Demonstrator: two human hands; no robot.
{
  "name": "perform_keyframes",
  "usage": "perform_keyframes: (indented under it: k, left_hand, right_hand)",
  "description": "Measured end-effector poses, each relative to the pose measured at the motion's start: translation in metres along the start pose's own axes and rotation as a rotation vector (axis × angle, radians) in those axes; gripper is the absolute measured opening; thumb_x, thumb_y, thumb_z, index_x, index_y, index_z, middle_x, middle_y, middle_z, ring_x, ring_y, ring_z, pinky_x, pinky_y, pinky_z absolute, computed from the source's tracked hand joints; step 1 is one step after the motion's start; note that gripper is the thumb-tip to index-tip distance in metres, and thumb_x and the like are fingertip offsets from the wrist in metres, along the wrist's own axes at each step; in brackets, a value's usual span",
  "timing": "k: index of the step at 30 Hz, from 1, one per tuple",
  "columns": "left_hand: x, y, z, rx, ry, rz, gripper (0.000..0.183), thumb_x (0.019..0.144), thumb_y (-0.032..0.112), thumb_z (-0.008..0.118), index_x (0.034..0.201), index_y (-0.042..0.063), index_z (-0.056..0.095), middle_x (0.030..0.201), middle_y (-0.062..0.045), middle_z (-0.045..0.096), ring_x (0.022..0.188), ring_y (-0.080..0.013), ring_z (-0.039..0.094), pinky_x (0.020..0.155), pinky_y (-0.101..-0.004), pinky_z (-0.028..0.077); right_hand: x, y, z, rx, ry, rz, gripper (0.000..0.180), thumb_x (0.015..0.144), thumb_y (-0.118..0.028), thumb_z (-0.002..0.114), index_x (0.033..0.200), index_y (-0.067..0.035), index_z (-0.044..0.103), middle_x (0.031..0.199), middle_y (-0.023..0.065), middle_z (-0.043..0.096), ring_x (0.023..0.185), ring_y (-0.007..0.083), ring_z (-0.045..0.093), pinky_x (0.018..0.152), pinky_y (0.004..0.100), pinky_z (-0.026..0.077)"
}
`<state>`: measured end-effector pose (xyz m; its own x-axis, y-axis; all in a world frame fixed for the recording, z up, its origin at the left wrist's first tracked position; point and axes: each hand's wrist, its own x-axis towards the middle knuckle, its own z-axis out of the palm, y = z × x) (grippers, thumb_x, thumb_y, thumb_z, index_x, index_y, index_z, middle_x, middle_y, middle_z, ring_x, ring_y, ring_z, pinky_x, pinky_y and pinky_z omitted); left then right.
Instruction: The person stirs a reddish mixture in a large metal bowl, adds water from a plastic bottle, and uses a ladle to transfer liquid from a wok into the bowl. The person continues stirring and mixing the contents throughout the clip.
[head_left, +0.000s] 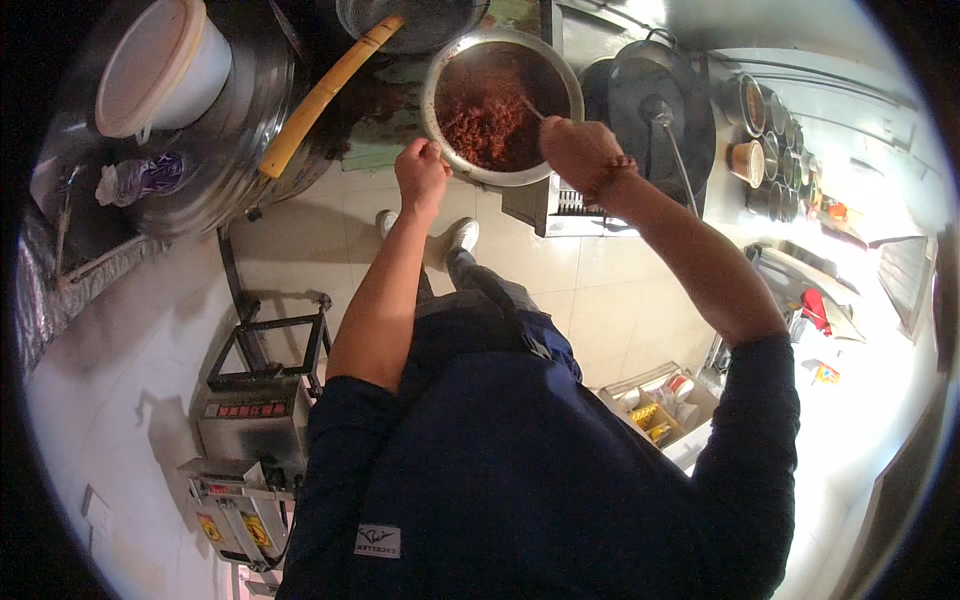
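Observation:
A round metal pot (564, 67) stands in front of me, holding a dark red, chunky, wet food (487, 124). My left hand (421, 174) has its fingers curled at the near-left rim, thumb on the edge. Across the right side of the pot reaches my right hand (581, 150), a beaded bracelet (616, 174) on its wrist. A thin metal utensil (533, 109) runs from this fist into the food; its lower end is buried, so its kind cannot be told.
A long wooden handle (330, 97) slants left of the pot. A lidded white bucket (187, 75) stands on a round metal surface farther left. At right are a large black wok (694, 97) with a ladle (679, 165) and several metal containers (772, 169). A partitioned box (682, 420) lies lower right.

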<state>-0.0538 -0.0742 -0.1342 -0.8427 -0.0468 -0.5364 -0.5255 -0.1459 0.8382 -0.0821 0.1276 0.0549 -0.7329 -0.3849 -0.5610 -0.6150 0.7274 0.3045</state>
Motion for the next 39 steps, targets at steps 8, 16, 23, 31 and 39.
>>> perform_keyframes:
  k: [8, 16, 23, 31, 39]
  left_hand:
    - [-0.006, 0.014, 0.001, -0.050, -0.021, -0.072, 0.023, 0.102, 0.015, 0.054, 0.084, 0.000, 0.057, 0.066, -0.005, 0.055, 0.056, -0.0139, 0.054, 0.052, -0.0321, 0.044]
    - [-0.011, 0.007, -0.011, 0.017, -0.017, -0.053, 0.021, 0.100, 0.018, 0.059, 0.092, -0.001, 0.061, 0.073, -0.006, 0.063, 0.061, -0.0135, 0.059, 0.055, -0.0302, 0.047]
    - [-0.051, -0.008, -0.017, 0.506, 0.000, 0.355, 0.022, 0.086, 0.012, 0.071, 0.104, 0.002, 0.063, 0.088, -0.009, 0.066, 0.081, -0.0223, 0.065, 0.076, -0.0403, 0.053]
    - [-0.057, 0.018, 0.010, 0.605, -0.134, 0.526, 0.053, 0.085, -0.003, 0.064, 0.135, 0.009, 0.051, 0.114, -0.012, 0.064, 0.087, -0.0211, 0.067, 0.078, -0.0354, 0.054]
    - [-0.036, -0.001, -0.012, 0.425, -0.114, 0.451, 0.045, 0.087, -0.005, 0.057, 0.131, 0.003, 0.053, 0.122, -0.009, 0.063, 0.085, -0.0137, 0.065, 0.077, -0.0301, 0.054]
  right_hand:
    - [-0.005, -0.027, 0.033, 0.038, -0.166, -0.155, 0.024, 0.089, -0.014, 0.067, 0.096, 0.008, 0.058, 0.081, 0.0170, 0.067, 0.074, 0.0224, 0.073, 0.056, 0.0332, 0.061]
    - [-0.034, 0.007, 0.050, 0.235, -0.008, -0.005, 0.041, 0.077, -0.015, 0.082, 0.099, 0.007, 0.056, 0.084, 0.0184, 0.071, 0.078, 0.0255, 0.074, 0.058, 0.0340, 0.061]
    - [-0.053, 0.005, 0.057, 0.378, 0.089, 0.130, 0.014, 0.091, -0.010, 0.064, 0.094, 0.003, 0.059, 0.077, 0.0177, 0.070, 0.073, 0.0262, 0.074, 0.058, 0.0346, 0.060]
    - [-0.052, 0.001, 0.086, 0.408, -0.015, 0.102, 0.045, 0.074, -0.012, 0.083, 0.104, 0.003, 0.053, 0.085, 0.0187, 0.071, 0.079, 0.0276, 0.074, 0.061, 0.0352, 0.061]
    - [-0.054, -0.002, 0.104, 0.439, -0.105, 0.146, 0.038, 0.080, -0.016, 0.079, 0.107, 0.001, 0.058, 0.086, 0.0153, 0.072, 0.078, 0.0257, 0.073, 0.062, 0.0356, 0.061]
